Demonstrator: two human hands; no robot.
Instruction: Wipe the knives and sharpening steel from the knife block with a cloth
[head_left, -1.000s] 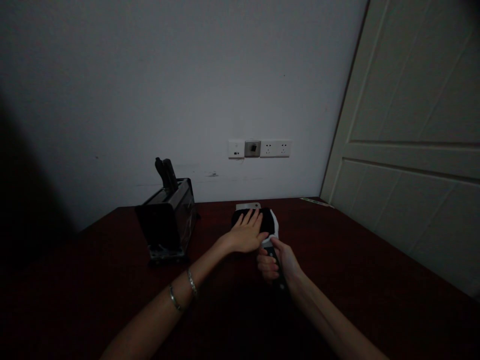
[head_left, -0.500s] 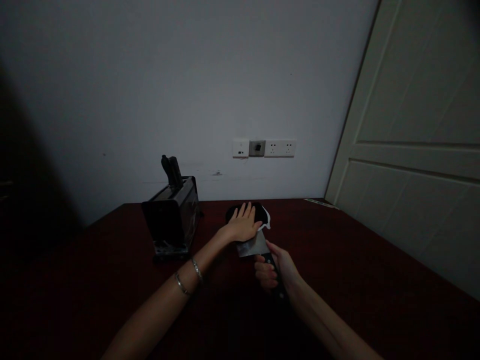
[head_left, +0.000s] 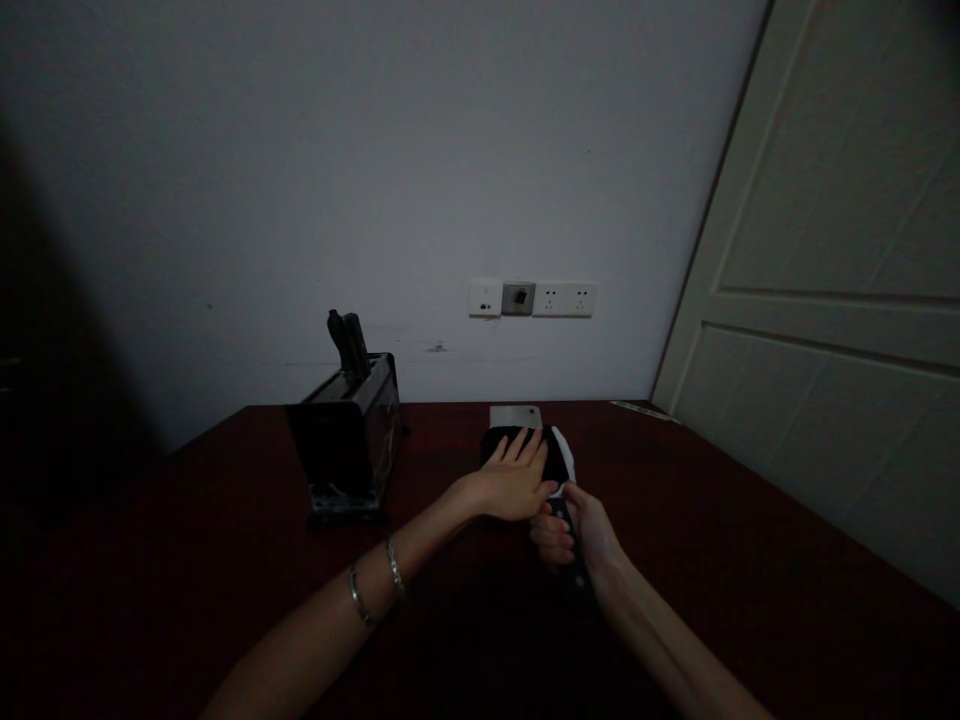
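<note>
My right hand (head_left: 571, 530) is wrapped round the black riveted handle (head_left: 570, 545) of a cleaver, whose steel blade (head_left: 514, 415) points away from me. Across the blade lies a black cloth with a white edge (head_left: 564, 460); only the blade's far end, with a small hole in its corner, shows beyond it. My left hand (head_left: 517, 480) rests flat on the cloth, fingers spread, its thumb side close to my right hand. Whether the cloth wraps under the blade is hidden.
A dark knife block (head_left: 349, 440) with black knife handles (head_left: 349, 345) sticking up stands on the left of the dark red table (head_left: 450, 620). Behind are a wall with sockets (head_left: 566, 299) and, at the right, a pale panelled door (head_left: 825, 330).
My left hand and the cloth have slid along the blade toward the handle, uncovering the blade's far end and covering its near part. My right hand has shifted slightly right, still gripping the handle.
</note>
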